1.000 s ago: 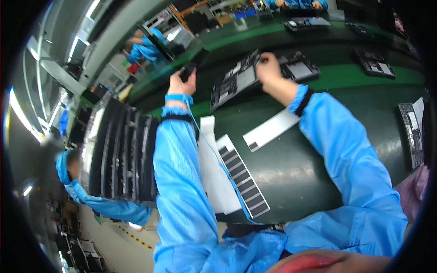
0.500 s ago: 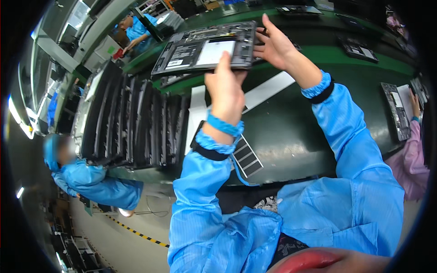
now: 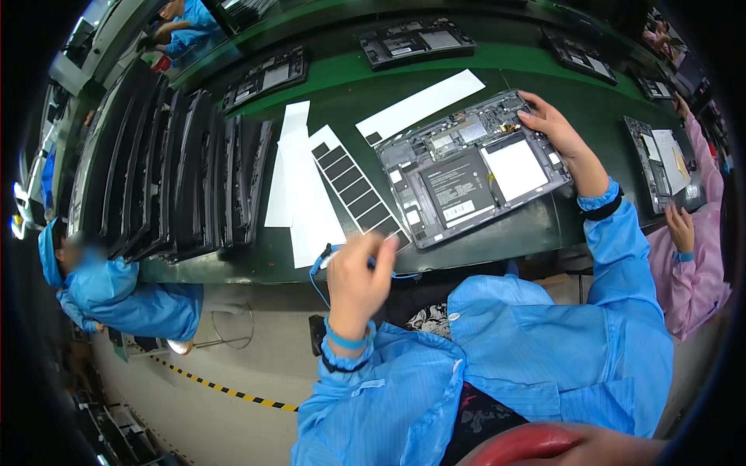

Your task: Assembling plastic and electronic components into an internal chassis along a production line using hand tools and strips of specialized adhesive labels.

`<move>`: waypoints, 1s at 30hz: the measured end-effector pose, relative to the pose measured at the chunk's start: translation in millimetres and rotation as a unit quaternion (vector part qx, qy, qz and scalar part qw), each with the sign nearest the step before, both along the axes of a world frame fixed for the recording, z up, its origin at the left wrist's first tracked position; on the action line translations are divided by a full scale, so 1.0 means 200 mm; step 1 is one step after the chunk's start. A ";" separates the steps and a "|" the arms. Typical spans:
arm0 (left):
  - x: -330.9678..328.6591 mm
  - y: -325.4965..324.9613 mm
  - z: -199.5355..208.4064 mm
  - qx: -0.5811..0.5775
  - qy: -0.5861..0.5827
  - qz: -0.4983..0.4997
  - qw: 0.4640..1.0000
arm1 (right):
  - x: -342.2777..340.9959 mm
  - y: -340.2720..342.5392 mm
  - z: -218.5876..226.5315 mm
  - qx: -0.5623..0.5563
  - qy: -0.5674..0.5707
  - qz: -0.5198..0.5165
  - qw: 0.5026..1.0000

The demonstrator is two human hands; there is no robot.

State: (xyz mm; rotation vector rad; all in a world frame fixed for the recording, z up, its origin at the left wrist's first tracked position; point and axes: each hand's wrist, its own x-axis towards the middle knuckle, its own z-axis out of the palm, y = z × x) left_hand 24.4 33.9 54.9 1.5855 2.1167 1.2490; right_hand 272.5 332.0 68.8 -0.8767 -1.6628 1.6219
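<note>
An opened tablet chassis (image 3: 472, 172) lies on the dark green bench in front of me, its circuit boards, black battery and a white sheet exposed. My right hand (image 3: 553, 128) rests on its far right edge, fingers on the frame. My left hand (image 3: 356, 276) hovers at the bench's near edge, fingers curled, just below a white backing strip with several black rectangular pads (image 3: 359, 190). A blue cord (image 3: 320, 268) loops by that hand. I cannot tell whether the fingers pinch anything.
White backing sheets (image 3: 291, 182) and a long white strip (image 3: 423, 105) lie beside the chassis. A rack of upright dark tablets (image 3: 167, 175) stands to the left. More open chassis (image 3: 416, 40) sit on the conveyor. A person in pink (image 3: 695, 233) works at right, a person in blue (image 3: 116, 299) at left.
The chassis came down from the conveyor onto the bench before me, my right hand still on it. My left hand let go and drew back to the near edge.
</note>
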 end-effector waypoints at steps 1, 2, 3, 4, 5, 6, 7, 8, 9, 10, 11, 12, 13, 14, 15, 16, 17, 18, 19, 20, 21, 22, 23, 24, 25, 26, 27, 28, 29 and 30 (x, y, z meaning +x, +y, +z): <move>-0.03 0.03 -0.06 -0.001 0.087 0.024 0.996 | -0.02 0.00 -0.03 -0.002 0.001 0.006 1.000; -0.05 0.04 -0.13 -0.020 0.156 0.028 0.987 | -0.04 0.00 -0.05 0.015 -0.044 0.010 0.999; -0.06 0.07 -0.17 -0.038 0.227 0.031 0.973 | -0.05 0.02 -0.08 0.034 -0.086 0.013 0.996; -0.08 0.07 -0.17 -0.034 0.227 0.033 0.973 | -0.08 0.01 -0.12 0.161 -0.090 0.038 0.982; -0.10 0.06 -0.16 -0.083 0.217 0.014 0.972 | -0.11 -0.01 -0.13 0.297 -0.191 0.012 0.935; -0.14 0.05 -0.14 -0.131 0.208 -0.004 0.969 | -0.12 -0.03 -0.11 0.356 -0.231 -0.010 0.905; -0.18 0.04 -0.12 -0.147 0.210 -0.014 0.967 | -0.15 -0.06 -0.08 0.413 -0.269 -0.034 0.869; -0.23 0.04 -0.09 -0.168 0.221 -0.024 0.960 | -0.19 -0.08 -0.02 0.412 -0.265 -0.034 0.871; -0.27 0.05 -0.05 -0.189 0.231 -0.037 0.954 | -0.23 -0.08 0.04 0.418 -0.237 -0.043 0.876; -0.31 0.09 0.00 -0.188 0.252 -0.058 0.947 | -0.28 -0.08 0.07 0.423 -0.209 -0.052 0.880; -0.34 0.14 0.08 -0.174 0.197 -0.071 0.962 | -0.36 -0.06 0.08 0.384 -0.121 -0.020 0.915; -0.37 0.22 0.12 -0.140 0.091 -0.089 0.982 | -0.45 -0.04 0.10 0.342 -0.035 0.011 0.939; -0.40 0.31 0.15 -0.104 -0.015 -0.111 0.988 | -0.53 -0.08 0.17 0.187 -0.045 0.067 0.979; -0.41 0.40 0.16 -0.082 -0.008 -0.120 0.989 | -0.65 -0.09 0.17 0.126 -0.021 0.103 0.986; -0.42 0.49 0.14 -0.058 -0.001 -0.131 0.990 | -0.75 -0.09 0.13 0.112 -0.013 0.109 0.988; -0.46 0.55 0.07 -0.058 0.000 -0.129 0.990 | -0.86 -0.09 0.10 0.104 -0.063 0.129 0.984; -0.51 0.62 -0.06 -0.064 0.059 -0.139 0.987 | -0.94 -0.10 0.04 0.079 -0.048 0.140 0.986; -0.52 0.66 -0.10 -0.070 0.121 -0.158 0.978 | -0.99 -0.06 -0.04 0.055 -0.036 0.135 0.989; -0.54 0.67 -0.14 -0.072 0.122 -0.163 0.976 | -1.02 -0.03 -0.11 0.031 -0.024 0.129 0.991; -0.54 0.68 -0.15 -0.092 0.160 -0.164 0.969 | -1.01 -0.02 -0.10 0.030 -0.024 0.126 0.991; -0.54 0.68 -0.16 -0.112 0.197 -0.164 0.960 | -0.99 -0.02 -0.10 0.060 -0.059 0.131 0.988; -0.55 0.68 -0.17 -0.137 0.200 -0.168 0.955 | -0.98 -0.01 -0.09 0.090 -0.095 0.136 0.982; -0.53 0.68 -0.15 -0.139 0.197 -0.171 0.955 | -0.98 -0.01 -0.09 0.087 -0.098 0.134 0.982; -0.51 0.66 -0.13 -0.135 0.205 -0.160 0.956 | -0.98 -0.02 -0.10 0.137 -0.115 0.100 0.979; -0.50 0.65 -0.13 -0.131 0.212 -0.149 0.957 | -0.98 -0.04 -0.11 0.186 -0.133 0.066 0.971; -0.51 0.65 -0.13 -0.136 0.208 -0.150 0.957 | -0.99 -0.07 -0.10 0.204 -0.143 0.042 0.968; -0.51 0.66 -0.14 -0.140 0.204 -0.151 0.957 | -0.98 -0.07 -0.09 0.200 -0.146 0.043 0.968; -0.52 0.66 -0.14 -0.135 0.209 -0.151 0.957 | -0.98 -0.07 -0.08 0.213 -0.135 0.056 0.966; -0.52 0.66 -0.15 -0.130 0.213 -0.153 0.956 | -0.97 -0.07 -0.09 0.226 -0.125 0.068 0.964; -0.52 0.66 -0.16 -0.127 0.213 -0.151 0.957 | -0.98 -0.06 -0.10 0.221 -0.133 0.064 0.964</move>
